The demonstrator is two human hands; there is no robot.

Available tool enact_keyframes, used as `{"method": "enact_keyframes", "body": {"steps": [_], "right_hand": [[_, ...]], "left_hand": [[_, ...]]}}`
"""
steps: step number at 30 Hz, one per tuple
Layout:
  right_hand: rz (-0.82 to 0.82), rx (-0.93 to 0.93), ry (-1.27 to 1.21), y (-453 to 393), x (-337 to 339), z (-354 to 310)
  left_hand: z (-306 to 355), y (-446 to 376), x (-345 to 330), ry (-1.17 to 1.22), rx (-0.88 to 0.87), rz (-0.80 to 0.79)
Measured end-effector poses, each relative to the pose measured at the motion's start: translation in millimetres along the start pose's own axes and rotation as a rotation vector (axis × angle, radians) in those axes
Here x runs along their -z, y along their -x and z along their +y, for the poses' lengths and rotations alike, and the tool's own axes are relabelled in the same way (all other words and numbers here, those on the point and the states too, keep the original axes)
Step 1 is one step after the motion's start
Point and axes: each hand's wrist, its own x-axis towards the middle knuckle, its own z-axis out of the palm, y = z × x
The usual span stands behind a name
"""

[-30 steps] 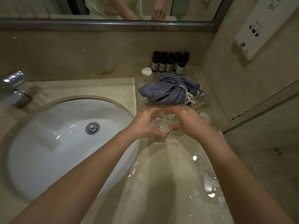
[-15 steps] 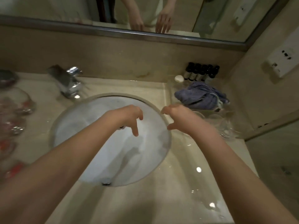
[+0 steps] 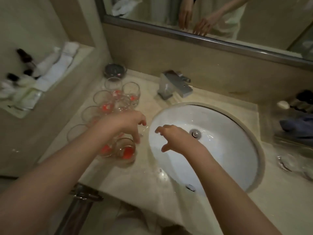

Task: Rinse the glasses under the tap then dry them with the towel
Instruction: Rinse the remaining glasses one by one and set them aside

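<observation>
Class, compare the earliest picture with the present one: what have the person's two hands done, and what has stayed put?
Both hands let go of the clear glass by the towel and swung left across the basin. The left hand now reaches over the dirty glasses; the right hand hovers over the sink, holding nothing. The towel stays on its tray, and the tap shows no running water.

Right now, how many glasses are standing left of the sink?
8 glasses visible: two at the back, two ahead of them, two along the left edge, two nearest. The left hand may hide more.
</observation>
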Motion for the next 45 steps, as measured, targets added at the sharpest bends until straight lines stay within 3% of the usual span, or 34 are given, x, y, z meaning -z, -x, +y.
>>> {"method": "enact_keyframes", "body": {"steps": [8,20,25,33,37,45], "right_hand": [[-0.037,0.07,-0.022,-19,-16,-48],[0.036,0.074,-0.039,-14,-38,-59],[0.045,0.074,-0.097,-16,-38,-49],[0.155,-0.04,-0.456,2,-18,6],[0.244,-0.136,-0.561,11,-12,41],[0.359,-0.286,-0.761,9,-16,100]], "left_hand": [[-26,25,-42,0.036,0.024,-0.042],[-11,36,-85,-0.203,0.009,0.199],[-11,29,-84,-0.205,-0.015,0.21],[9,-12,-61,0.101,-0.104,0.24],[38,-38,-48,0.275,-0.123,0.342],[73,-101,-36,0.447,-0.18,0.357]]}}
